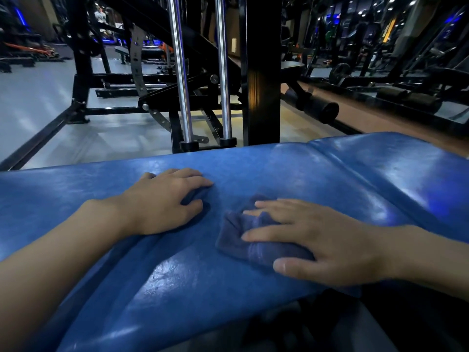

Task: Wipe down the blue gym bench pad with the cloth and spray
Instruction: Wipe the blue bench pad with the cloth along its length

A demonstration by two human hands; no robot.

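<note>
Pressing the cloth point(237, 238) flat on the bench point(76, 196) under my right hand point(330, 240), fingers straight. My left hand point(162, 201) rests beside it, loosely curved, empty. I'd keep even pressure with long overlapping strokes. No spray visible.

The left hand point(165, 199) and the right hand point(317, 240) are both bare, and each bare forearm is uncovered up to the picture edge. The right thumb point(291, 269) has a short, trimmed nail. The dark grey fabric point(355, 326) lower down is too dim to identify.
</note>
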